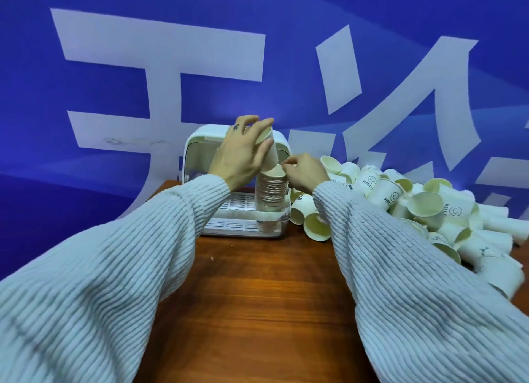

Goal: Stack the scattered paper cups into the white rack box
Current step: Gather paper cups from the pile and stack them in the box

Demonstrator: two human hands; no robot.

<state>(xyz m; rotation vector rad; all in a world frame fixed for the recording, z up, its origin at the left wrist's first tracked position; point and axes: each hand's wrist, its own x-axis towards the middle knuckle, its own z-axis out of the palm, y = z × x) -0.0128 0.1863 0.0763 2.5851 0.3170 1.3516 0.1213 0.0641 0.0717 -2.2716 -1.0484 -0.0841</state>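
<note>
A white rack box (200, 142) with a slatted tray stands at the far edge of the wooden table. A tall stack of nested paper cups (272, 193) stands upright in its right part. My left hand (240, 153) grips one paper cup (270, 151), tilted, its bottom just above the stack's top. My right hand (306, 172) pinches the rim of the stack's top cup from the right. A heap of loose white paper cups (415, 205) lies to the right of the box.
The brown wooden table (257, 282) stretches toward me between my two sleeved arms. A blue wall with large white characters (160, 68) stands directly behind the box. The heap of cups reaches to the table's right edge.
</note>
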